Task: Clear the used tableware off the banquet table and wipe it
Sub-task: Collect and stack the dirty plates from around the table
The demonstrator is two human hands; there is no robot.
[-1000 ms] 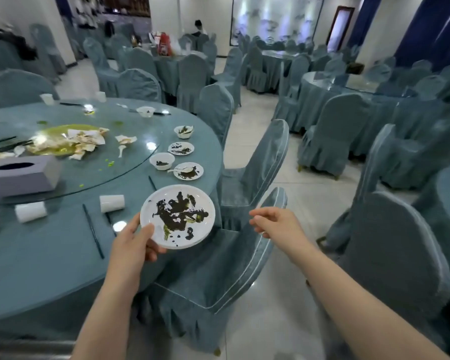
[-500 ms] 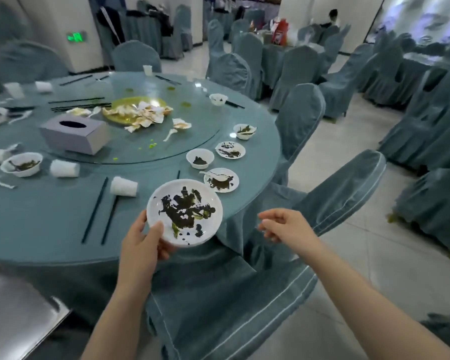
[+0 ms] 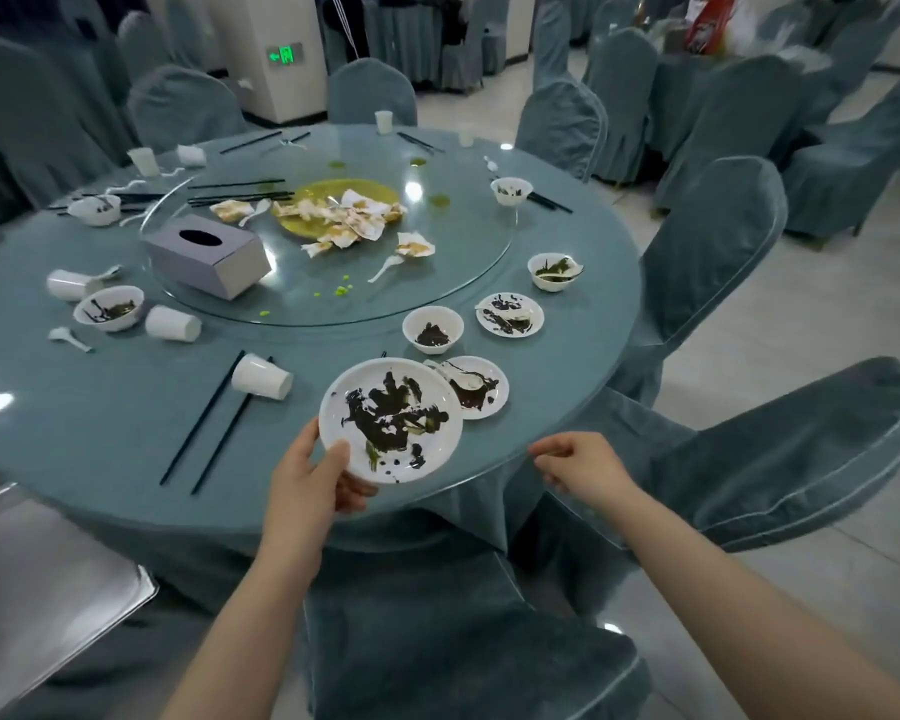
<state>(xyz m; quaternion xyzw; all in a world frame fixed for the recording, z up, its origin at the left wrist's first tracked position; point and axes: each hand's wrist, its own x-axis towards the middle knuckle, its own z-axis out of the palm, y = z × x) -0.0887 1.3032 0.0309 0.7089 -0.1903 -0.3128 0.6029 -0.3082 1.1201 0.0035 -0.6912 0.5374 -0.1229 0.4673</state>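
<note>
My left hand [image 3: 310, 478] grips the near rim of a white plate [image 3: 391, 419] smeared with dark food, held just above the round banquet table [image 3: 100, 433]. My right hand [image 3: 580, 467] hovers at the table's near edge with loosely curled fingers and holds nothing. Behind the held plate lie a small dirty plate with a spoon [image 3: 474, 387], a small bowl [image 3: 432, 330], another dirty plate [image 3: 510, 314] and a bowl [image 3: 554, 271]. A tipped white cup [image 3: 261, 376] and black chopsticks [image 3: 201, 418] lie to the left.
A glass turntable [image 3: 437, 283] carries a grey tissue box [image 3: 206, 254] and a yellow dish with crumpled napkins [image 3: 341, 213]. More bowls, cups and spoons lie at the left [image 3: 109, 308]. Covered chairs [image 3: 707, 262] ring the table. A metal tray [image 3: 37, 589] sits at lower left.
The view has swung left, bringing the whole table into sight. My left hand still holds the dirty plate, now over the table's near edge. My right hand stays beside it, empty.
</note>
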